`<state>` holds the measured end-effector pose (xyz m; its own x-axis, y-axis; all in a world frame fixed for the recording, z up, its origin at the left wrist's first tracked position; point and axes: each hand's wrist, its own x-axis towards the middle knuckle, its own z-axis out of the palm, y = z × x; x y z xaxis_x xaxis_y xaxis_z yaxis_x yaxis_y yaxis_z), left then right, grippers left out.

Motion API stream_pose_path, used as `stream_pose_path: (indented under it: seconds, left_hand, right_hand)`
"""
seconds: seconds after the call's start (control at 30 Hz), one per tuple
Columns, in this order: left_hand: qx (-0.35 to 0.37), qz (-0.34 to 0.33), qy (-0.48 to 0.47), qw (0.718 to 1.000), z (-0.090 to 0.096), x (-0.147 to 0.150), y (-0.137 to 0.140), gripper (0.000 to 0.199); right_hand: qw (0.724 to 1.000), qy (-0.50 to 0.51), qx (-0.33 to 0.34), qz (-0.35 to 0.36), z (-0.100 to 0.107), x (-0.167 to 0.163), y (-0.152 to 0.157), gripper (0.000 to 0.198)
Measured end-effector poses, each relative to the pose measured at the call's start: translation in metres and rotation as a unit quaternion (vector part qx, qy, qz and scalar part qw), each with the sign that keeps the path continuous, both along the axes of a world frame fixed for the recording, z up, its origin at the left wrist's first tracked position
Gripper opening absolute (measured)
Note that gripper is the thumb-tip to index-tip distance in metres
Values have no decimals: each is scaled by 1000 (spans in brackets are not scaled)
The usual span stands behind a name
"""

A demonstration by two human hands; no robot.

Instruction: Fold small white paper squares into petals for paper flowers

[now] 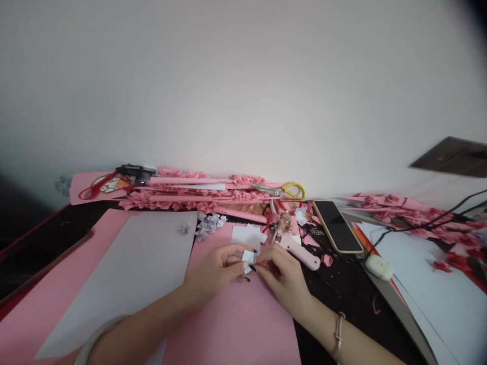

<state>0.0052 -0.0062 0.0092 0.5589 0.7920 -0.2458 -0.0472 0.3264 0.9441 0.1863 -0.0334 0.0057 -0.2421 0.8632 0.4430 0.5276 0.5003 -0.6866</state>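
A small folded piece of white paper (249, 256) is pinched between my two hands, above a large pink sheet (236, 324). My left hand (218, 266) grips its left side, thumb in front and fingers behind. From the right, the fingertips of my right hand (280, 274) close on its other edge. Just behind the hands lies a flat white paper piece (245, 234). Folded white paper flowers (208, 224) sit in a small cluster behind my left hand. A pink glue gun (300, 251) rests right beside my right hand.
Pink paper flower strips (182, 203) line the wall, with yellow-handled scissors (279, 191) on top. A phone (338, 226), a white earphone case (379, 267) and black cables (429, 223) lie to the right, near white sheets (429, 284). A large white sheet (133, 274) covers the left.
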Motion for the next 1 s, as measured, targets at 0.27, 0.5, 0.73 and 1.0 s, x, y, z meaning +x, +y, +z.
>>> stream_pose_path:
  seconds: [0.27, 0.5, 0.73, 1.0]
  left_hand:
    - [-8, 7, -26, 1000, -3, 0, 1, 31]
    - [4, 18, -7, 1000, -5, -1, 0, 31]
    - [1, 26, 8, 1000, -2, 1, -1, 32]
    - [1, 31, 6, 999, -5, 2, -2, 29]
  right_hand:
    - [998, 46, -46, 5, -1, 1, 1, 11]
    - [992, 81, -92, -5, -2, 0, 3, 13]
    - [990, 79, -114, -5, -1, -1, 4, 14]
    - [989, 76, -123, -13, -3, 0, 3, 14]
